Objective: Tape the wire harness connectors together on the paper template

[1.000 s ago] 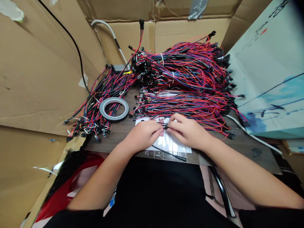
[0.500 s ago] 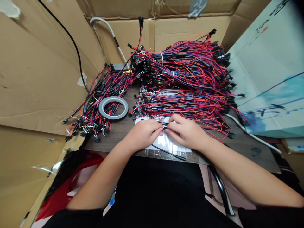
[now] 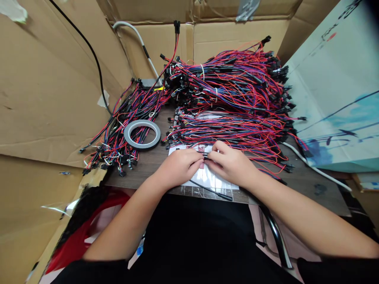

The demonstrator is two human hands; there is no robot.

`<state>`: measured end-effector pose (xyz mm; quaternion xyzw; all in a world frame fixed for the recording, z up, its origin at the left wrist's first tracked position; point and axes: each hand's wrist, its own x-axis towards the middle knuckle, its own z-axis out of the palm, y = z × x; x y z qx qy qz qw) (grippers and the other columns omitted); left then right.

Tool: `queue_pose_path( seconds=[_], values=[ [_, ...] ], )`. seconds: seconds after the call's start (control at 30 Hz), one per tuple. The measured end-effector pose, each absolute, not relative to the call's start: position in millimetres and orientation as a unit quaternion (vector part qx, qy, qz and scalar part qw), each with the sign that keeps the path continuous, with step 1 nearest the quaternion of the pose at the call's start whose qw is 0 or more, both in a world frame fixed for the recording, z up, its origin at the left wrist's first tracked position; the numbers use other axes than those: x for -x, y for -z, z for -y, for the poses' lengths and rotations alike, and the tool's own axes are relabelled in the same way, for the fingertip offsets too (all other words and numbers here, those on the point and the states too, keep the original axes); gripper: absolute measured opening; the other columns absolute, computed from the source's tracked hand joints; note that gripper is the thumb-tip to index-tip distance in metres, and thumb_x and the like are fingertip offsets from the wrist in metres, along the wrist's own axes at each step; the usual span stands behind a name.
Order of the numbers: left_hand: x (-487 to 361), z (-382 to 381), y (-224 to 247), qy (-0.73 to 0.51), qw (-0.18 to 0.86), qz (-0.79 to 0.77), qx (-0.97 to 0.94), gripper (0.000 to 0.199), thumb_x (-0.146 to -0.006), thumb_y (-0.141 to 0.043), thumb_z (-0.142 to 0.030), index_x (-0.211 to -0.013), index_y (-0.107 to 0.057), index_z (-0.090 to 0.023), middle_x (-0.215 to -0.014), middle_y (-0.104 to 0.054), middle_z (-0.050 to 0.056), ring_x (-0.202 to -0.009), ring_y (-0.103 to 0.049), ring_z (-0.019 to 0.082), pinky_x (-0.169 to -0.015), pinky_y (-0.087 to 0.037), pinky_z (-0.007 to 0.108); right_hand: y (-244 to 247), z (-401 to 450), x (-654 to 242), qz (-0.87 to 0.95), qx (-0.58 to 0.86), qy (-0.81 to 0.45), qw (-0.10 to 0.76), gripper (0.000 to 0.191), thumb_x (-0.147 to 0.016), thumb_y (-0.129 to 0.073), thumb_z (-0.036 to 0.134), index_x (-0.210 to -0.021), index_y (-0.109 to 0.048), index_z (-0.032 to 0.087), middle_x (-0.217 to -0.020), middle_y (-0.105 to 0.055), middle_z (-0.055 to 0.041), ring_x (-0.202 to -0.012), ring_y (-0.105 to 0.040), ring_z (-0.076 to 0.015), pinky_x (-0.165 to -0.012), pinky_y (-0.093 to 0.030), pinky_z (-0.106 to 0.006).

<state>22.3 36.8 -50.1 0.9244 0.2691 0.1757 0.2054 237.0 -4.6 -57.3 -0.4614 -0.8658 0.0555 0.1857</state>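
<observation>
My left hand (image 3: pixel 177 167) and my right hand (image 3: pixel 232 163) meet fingertip to fingertip over a white sheet (image 3: pixel 214 179) at the near edge of a dark wooden table (image 3: pixel 302 185). Between the fingertips they pinch a small black connector (image 3: pixel 205 156) on a thin wire. A loose black cable (image 3: pixel 211 190) lies on the sheet just below my hands. Right behind my hands lies a flat layer of red, blue and black wire leads (image 3: pixel 231 132).
A tall heap of bundled leads (image 3: pixel 233 81) fills the back of the table, and a looser pile (image 3: pixel 121 126) lies at the left. A roll of grey tape (image 3: pixel 142 134) rests on that pile. Cardboard walls (image 3: pixel 44 90) enclose the left and back; a printed board (image 3: pixel 334 90) stands at right.
Both hands stay at the same spot; the fingers have shifted only slightly on the connector. The view has barely moved.
</observation>
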Motion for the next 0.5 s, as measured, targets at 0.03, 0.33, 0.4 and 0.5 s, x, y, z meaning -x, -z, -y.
queue_pose_path(
  seconds=[0.03,0.33,0.4,0.5],
  values=[
    [-22.4,-36.7,49.9,-0.175,0.205,-0.269,-0.924,0.022,-0.095,-0.049,-0.017,-0.083,-0.067,-0.017,-0.086,-0.068,0.002,-0.084,-0.061,0.016,-0.076,-0.043,0.028,57.2,4.6,-237.0,0.865,0.462,-0.057,0.186,0.024,-0.099,-0.044,0.034,-0.093,-0.061,0.019,-0.096,-0.052,-0.0052,-0.073,-0.05,-0.0115,-0.059,-0.034,-0.025],
    [-22.8,-36.2,50.2,-0.176,0.205,-0.276,-0.923,0.022,-0.097,-0.049,-0.02,-0.084,-0.066,-0.017,-0.084,-0.068,0.002,-0.083,-0.061,0.016,-0.074,-0.042,0.028,52.1,6.1,-243.0,0.875,0.435,-0.081,0.196,0.024,-0.098,-0.044,0.032,-0.087,-0.06,0.018,-0.09,-0.05,-0.0039,-0.072,-0.049,-0.0112,-0.062,-0.035,-0.026],
    [-22.4,-36.6,51.0,-0.173,0.206,-0.281,-0.921,0.022,-0.097,-0.049,-0.02,-0.086,-0.067,-0.017,-0.085,-0.068,0.003,-0.083,-0.061,0.017,-0.075,-0.043,0.029,52.4,5.9,-242.0,0.878,0.435,-0.067,0.186,0.025,-0.099,-0.043,0.032,-0.088,-0.06,0.018,-0.087,-0.05,-0.0034,-0.07,-0.048,-0.011,-0.06,-0.033,-0.026],
    [-22.0,-37.1,51.6,-0.172,0.206,-0.274,-0.924,0.021,-0.096,-0.049,-0.02,-0.087,-0.068,-0.017,-0.086,-0.069,0.003,-0.084,-0.061,0.017,-0.075,-0.043,0.03,53.5,5.2,-238.4,0.882,0.438,-0.045,0.17,0.026,-0.099,-0.042,0.033,-0.088,-0.061,0.017,-0.085,-0.052,-0.0033,-0.068,-0.046,-0.0113,-0.058,-0.03,-0.027]
  ],
)
